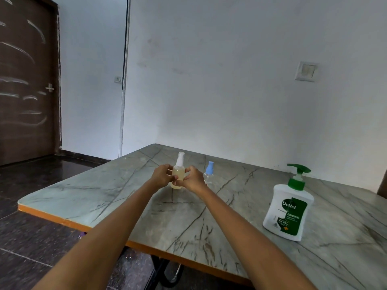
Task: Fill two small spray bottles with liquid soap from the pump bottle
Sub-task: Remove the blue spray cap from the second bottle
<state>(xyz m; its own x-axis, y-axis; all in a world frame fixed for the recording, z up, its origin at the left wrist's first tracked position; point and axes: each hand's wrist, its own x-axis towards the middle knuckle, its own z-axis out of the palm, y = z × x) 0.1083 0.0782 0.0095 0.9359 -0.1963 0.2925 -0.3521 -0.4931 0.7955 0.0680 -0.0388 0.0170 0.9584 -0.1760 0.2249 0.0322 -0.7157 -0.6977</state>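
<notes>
A small spray bottle with a white top (178, 171) stands upright on the table, holding pale yellowish liquid. My left hand (161, 176) grips its left side and my right hand (193, 178) grips its right side, fingers wrapped around the body. Just right of my right hand stands a second small clear spray bottle with a blue top (209, 171); I cannot tell its fill. The white pump bottle with a green pump and green label (288, 208) stands upright at the right, apart from both hands.
The marble-patterned table (125, 197) has an orange edge running along its left and front sides. A dark tiled floor and a brown door (25, 80) lie to the left. A white wall stands close behind the table.
</notes>
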